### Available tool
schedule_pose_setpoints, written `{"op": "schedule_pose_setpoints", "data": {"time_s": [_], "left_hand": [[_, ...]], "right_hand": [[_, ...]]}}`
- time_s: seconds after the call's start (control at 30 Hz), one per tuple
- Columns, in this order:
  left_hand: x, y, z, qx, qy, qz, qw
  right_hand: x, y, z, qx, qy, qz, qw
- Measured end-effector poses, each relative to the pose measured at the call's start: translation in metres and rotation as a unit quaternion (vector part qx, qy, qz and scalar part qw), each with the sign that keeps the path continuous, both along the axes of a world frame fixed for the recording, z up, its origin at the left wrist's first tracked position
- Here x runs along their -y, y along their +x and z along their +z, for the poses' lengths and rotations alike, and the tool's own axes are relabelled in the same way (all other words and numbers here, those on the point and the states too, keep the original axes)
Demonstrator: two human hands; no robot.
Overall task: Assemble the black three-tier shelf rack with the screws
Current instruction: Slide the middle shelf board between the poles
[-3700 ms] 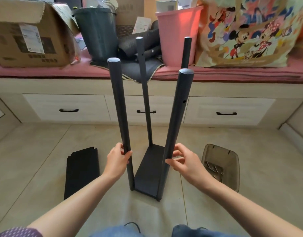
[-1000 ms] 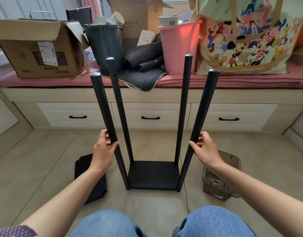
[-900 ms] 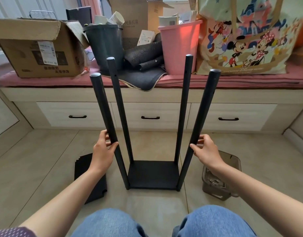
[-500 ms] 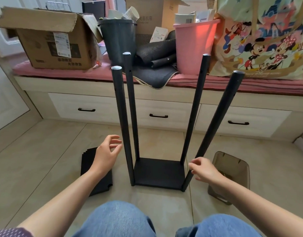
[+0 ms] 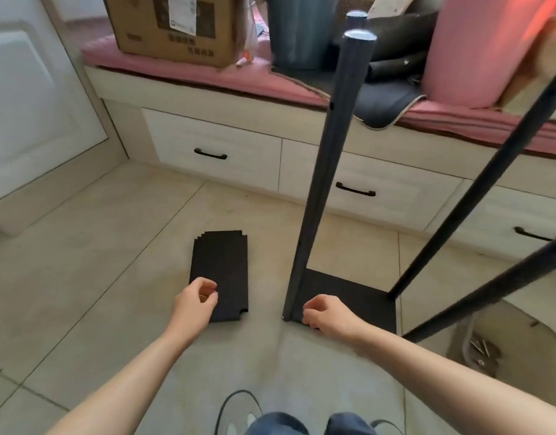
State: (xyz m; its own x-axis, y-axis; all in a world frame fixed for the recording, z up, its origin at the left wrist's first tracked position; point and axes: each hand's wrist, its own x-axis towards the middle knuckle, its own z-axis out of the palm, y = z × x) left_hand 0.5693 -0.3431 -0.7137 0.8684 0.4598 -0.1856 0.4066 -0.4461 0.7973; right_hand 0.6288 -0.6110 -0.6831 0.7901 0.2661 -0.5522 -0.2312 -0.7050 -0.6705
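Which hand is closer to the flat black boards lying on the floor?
Left. The left hand hovers right over the near end of the stacked black boards. The right hand is off to their right, at the base shelf by the front-left pole.

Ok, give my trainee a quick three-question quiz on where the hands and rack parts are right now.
1. True or false: the left hand is over the flat black shelf panels lying on the tiled floor.
2. What does the right hand hover nearest? A) black drawer handle B) black bottom shelf of the upright rack C) pink plastic bin
3. Fill in: the loose metal screws lie in a translucent plastic ____.

Key: 1 true; 2 B; 3 container.
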Motion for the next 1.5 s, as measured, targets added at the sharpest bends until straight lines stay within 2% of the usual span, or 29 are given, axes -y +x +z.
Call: {"op": "schedule_pose_setpoints", "data": {"time_s": [0.13, 0.27, 0.57, 0.77, 1.07, 1.17, 1.33, 1.5], "left_hand": [[-0.028, 0.006, -0.032, -0.05, -0.004, 0.042, 0.998], [-0.048, 0.017, -0.064, -0.105, -0.015, 0.066, 0.992], [-0.06, 0.027, -0.104, -0.175, -0.031, 0.062, 0.982], [-0.056, 0.025, -0.117, -0.162, -0.078, 0.077, 0.981], [-0.051, 0.029, -0.114, -0.119, -0.138, 0.207, 0.961], [-0.054, 0.027, -0.116, -0.103, -0.175, 0.219, 0.954], [-0.063, 0.033, -0.115, -0.063, -0.288, 0.271, 0.917], [-0.075, 0.044, -0.102, -0.042, -0.448, 0.271, 0.851]], "right_hand": [[-0.042, 0.014, -0.033, -0.054, 0.013, 0.034, 0.998], [-0.074, 0.022, -0.064, -0.114, 0.024, 0.019, 0.993], [-0.127, 0.043, -0.12, -0.231, 0.078, -0.128, 0.961], [-0.154, 0.044, -0.145, -0.282, 0.109, -0.199, 0.932], [-0.159, 0.041, -0.142, -0.271, 0.166, -0.251, 0.914], [-0.156, 0.043, -0.131, -0.252, 0.2, -0.264, 0.909], [-0.156, 0.048, -0.108, -0.211, 0.243, -0.259, 0.911], [-0.151, 0.048, -0.08, -0.224, 0.271, -0.25, 0.902]]}}
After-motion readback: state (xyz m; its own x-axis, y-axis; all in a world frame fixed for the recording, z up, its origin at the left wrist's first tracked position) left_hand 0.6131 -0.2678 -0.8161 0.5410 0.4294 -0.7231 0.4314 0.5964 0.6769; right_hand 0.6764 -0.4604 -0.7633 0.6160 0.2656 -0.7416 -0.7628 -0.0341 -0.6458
